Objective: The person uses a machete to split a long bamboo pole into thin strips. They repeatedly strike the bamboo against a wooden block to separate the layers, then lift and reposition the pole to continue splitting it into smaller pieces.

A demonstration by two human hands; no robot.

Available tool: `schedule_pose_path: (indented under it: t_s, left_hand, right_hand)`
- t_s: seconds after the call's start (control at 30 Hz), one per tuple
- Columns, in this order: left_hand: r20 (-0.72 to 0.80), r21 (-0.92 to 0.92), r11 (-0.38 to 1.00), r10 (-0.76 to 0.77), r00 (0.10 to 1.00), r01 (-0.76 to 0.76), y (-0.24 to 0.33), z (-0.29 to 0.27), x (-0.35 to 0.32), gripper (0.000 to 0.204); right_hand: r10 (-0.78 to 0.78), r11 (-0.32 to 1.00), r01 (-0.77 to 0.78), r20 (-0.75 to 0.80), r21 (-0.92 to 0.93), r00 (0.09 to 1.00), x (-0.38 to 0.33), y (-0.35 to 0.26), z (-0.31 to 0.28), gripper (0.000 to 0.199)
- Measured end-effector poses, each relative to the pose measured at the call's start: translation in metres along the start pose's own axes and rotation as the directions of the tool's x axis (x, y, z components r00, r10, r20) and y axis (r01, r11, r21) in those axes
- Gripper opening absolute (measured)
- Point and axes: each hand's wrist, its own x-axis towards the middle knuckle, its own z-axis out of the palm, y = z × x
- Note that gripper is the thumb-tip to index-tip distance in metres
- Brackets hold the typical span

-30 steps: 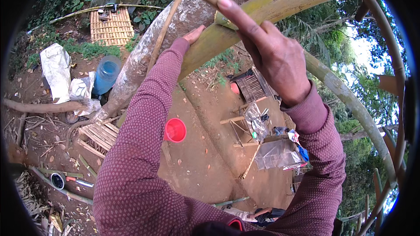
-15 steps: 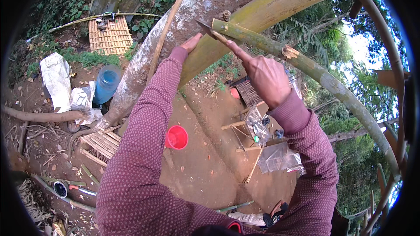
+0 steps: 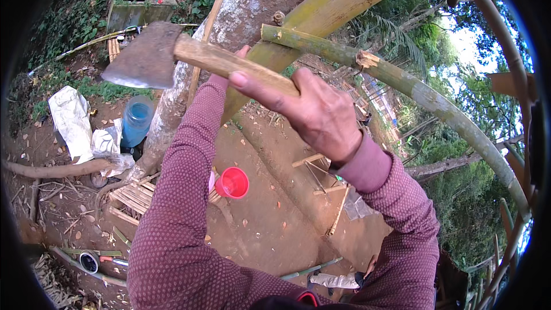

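A hatchet (image 3: 146, 57) with a rusty, bright-edged head and a wooden handle is raised before me, its head toward the left. My right hand (image 3: 321, 112) is wrapped round the handle, thumb lying along it. My left hand (image 3: 244, 51) is beside the thick yellow-green bamboo (image 3: 338, 0) and the mottled tree trunk (image 3: 249, 8); the handle covers most of it, and its grip is hidden. A thinner green bamboo pole (image 3: 425, 100) crosses over the thick one, its cut end near the trunk. A splintered pale notch (image 3: 367, 59) marks its upper side.
Down on the brown dirt stand a red bucket (image 3: 232, 183) and a blue plastic jug (image 3: 138, 116) beside white sacks (image 3: 70, 119). A bamboo slat platform (image 3: 133, 200) lies near the trunk base. Another person's pale-trousered leg (image 3: 336, 281) shows at the bottom.
The hatchet has swung up and left, away from the pole's cut end, with my right hand still on it. My left hand is now mostly covered by the handle. The view has shifted slightly.
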Motion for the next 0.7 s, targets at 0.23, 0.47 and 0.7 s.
schedule_pose_path:
  t_s: [0.23,0.47,0.7]
  left_hand:
    - [-0.044,0.025,0.999,0.033,0.998,-0.032,-0.007,0.001,-0.002,0.048]
    - [-0.029,-0.010,1.000,0.023,0.999,-0.023,-0.005,0.011,0.006,0.047]
    - [-0.026,-0.037,0.999,-0.007,1.000,0.006,-0.015,0.003,-0.002,0.046]
  right_hand:
    - [0.363,0.932,-0.325,0.396,-0.163,0.843,0.000,0.009,0.019,0.074]
    - [0.509,0.860,-0.428,0.424,-0.276,0.749,-0.024,0.046,0.039,0.075]
    - [0.317,0.945,-0.324,0.129,0.038,0.940,-0.035,0.013,0.030,0.070]
